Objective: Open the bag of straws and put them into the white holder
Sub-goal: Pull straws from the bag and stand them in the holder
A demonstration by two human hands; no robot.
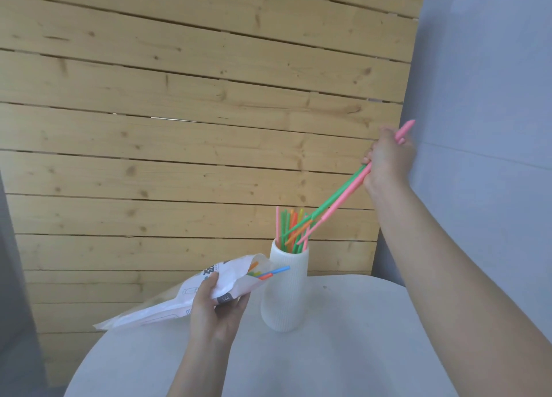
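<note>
The right hand [388, 157] is raised high at the right, fingers closed around 2 long straws, a green straw [334, 199] and a pink straw [343, 201], whose lower ends dip among the colored straws [291, 226] standing in the white ribbed holder [285, 289]. The holder stands on the round white table [343, 352]. Just left of it, the left hand [213, 304] grips the open white straw bag [179, 301], thumb pressed on top and fingers underneath; a few straw tips [268, 272] poke from its mouth, near the holder.
</note>
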